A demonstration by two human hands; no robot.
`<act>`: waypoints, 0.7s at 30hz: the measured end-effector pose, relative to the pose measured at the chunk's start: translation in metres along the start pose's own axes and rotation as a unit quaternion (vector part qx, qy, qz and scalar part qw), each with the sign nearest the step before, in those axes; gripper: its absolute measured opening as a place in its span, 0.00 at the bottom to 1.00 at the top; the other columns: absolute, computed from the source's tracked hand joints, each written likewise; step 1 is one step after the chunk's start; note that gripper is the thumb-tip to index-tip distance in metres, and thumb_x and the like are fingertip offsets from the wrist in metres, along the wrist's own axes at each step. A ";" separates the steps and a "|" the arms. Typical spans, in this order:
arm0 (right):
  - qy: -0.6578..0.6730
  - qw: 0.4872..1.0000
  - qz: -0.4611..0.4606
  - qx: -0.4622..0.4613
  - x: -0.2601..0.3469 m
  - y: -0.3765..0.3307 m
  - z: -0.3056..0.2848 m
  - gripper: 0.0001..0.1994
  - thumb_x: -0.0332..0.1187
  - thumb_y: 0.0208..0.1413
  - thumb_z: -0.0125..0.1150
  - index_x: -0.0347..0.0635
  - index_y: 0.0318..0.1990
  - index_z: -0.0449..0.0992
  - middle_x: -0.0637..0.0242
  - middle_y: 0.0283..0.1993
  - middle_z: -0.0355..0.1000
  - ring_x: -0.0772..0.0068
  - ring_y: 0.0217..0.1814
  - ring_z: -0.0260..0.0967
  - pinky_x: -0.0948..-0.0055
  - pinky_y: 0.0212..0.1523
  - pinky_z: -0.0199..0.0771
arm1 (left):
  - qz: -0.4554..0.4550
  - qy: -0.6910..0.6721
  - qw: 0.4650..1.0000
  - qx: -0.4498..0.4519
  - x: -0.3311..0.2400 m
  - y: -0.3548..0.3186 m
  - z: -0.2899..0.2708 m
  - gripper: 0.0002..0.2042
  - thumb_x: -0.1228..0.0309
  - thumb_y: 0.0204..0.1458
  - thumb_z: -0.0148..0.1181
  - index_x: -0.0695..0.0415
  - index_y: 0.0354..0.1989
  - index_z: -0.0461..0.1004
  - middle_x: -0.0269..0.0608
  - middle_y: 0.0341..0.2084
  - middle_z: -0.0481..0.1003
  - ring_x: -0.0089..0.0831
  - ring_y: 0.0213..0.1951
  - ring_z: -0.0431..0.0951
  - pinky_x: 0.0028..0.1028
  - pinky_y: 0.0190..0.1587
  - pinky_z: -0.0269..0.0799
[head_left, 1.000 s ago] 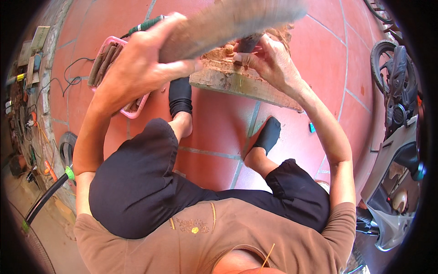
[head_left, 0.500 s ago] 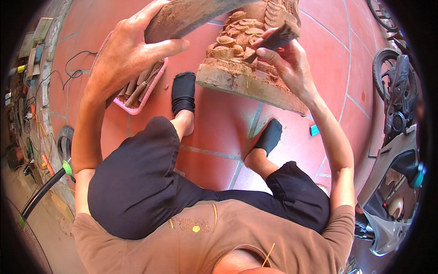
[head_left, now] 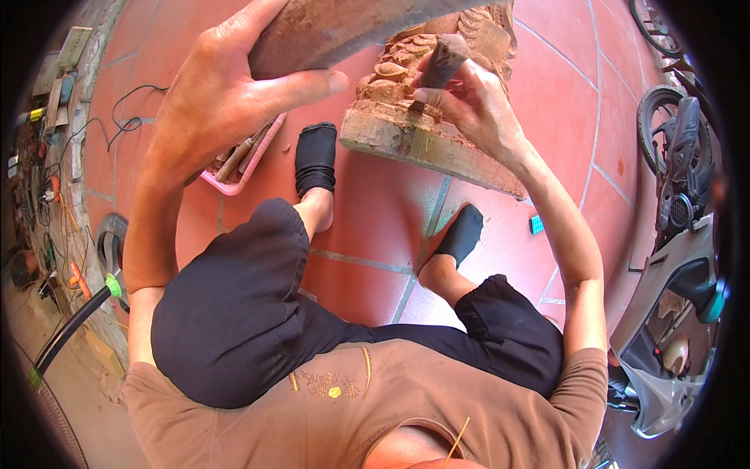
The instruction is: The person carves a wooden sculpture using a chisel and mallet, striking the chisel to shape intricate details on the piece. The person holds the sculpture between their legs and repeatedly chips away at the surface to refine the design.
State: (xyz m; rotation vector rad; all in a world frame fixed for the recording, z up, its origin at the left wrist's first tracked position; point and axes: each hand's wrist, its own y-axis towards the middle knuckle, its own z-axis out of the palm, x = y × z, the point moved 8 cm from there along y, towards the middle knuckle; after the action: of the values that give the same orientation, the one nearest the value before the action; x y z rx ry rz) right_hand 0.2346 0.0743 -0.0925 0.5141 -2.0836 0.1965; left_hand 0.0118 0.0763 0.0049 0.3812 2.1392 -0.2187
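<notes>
My left hand (head_left: 223,98) is closed round a thick, dark wooden mallet (head_left: 344,35), raised at the upper left and reaching right over the work. In my right hand (head_left: 476,109) is a chisel (head_left: 444,62) with a dark, stubby handle, pinched between thumb and fingers. It stands nearly upright, its lower end at the near edge of a carved wooden sculpture (head_left: 391,74). Rounded, scale-like shapes cover that carving, above a rough, flat wooden base (head_left: 437,152). The mallet's end and the sculpture's far part run out of the picture.
A pink basket (head_left: 234,187) of wooden-handled tools sits on the red tiled floor (head_left: 359,219), partly behind my left forearm. A small teal object (head_left: 537,224) lies right of my feet. Motorbike parts (head_left: 680,156) line the right side; cables and clutter (head_left: 55,195) fill the left.
My right hand has shifted left and a little toward me, turning the chisel more upright. The left hand with the mallet has come slightly closer to it.
</notes>
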 end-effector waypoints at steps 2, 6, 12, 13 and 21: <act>-0.026 1.000 0.006 0.013 0.004 0.005 0.003 0.15 0.31 0.60 0.65 0.37 0.52 0.72 0.63 0.44 0.79 0.73 0.47 0.78 0.68 0.48 0.80 | 0.044 0.030 0.999 -0.001 -0.003 -0.002 0.005 0.30 0.72 0.45 0.71 0.66 0.58 0.68 0.42 0.44 0.77 0.27 0.45 0.77 0.27 0.52 0.71; -0.073 0.997 -0.005 0.012 0.008 0.006 0.003 0.15 0.30 0.59 0.65 0.36 0.51 0.72 0.62 0.43 0.79 0.72 0.45 0.79 0.69 0.49 0.80 | 0.067 0.129 0.986 0.081 0.011 0.003 0.019 0.28 0.72 0.45 0.70 0.64 0.56 0.68 0.40 0.39 0.77 0.26 0.40 0.75 0.29 0.48 0.72; -0.004 1.000 0.003 -0.002 0.000 0.001 0.001 0.15 0.30 0.60 0.65 0.37 0.52 0.72 0.64 0.44 0.79 0.72 0.45 0.79 0.69 0.49 0.80 | -0.027 -0.042 0.999 -0.012 0.001 0.000 0.007 0.28 0.72 0.45 0.69 0.63 0.56 0.69 0.39 0.37 0.77 0.24 0.37 0.75 0.29 0.45 0.72; -0.015 1.000 0.008 0.007 -0.002 0.001 0.002 0.15 0.30 0.60 0.65 0.37 0.52 0.72 0.64 0.44 0.79 0.73 0.45 0.79 0.69 0.49 0.80 | 0.003 -0.005 1.000 0.021 0.002 0.000 0.012 0.28 0.72 0.45 0.69 0.63 0.56 0.69 0.40 0.36 0.77 0.24 0.36 0.75 0.29 0.44 0.72; 0.172 0.981 0.065 -0.066 -0.028 -0.015 -0.006 0.15 0.32 0.60 0.66 0.36 0.49 0.72 0.62 0.44 0.79 0.70 0.45 0.78 0.70 0.45 0.78 | 0.085 0.141 0.984 0.071 0.022 0.009 0.011 0.26 0.71 0.45 0.69 0.62 0.55 0.70 0.44 0.28 0.77 0.27 0.31 0.75 0.29 0.41 0.73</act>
State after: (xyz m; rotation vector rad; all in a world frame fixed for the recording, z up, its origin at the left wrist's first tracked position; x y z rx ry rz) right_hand 0.2583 0.0708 -0.1135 0.2435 -1.7766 0.2069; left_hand 0.0118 0.0855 -0.0198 0.7121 2.3590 -0.2307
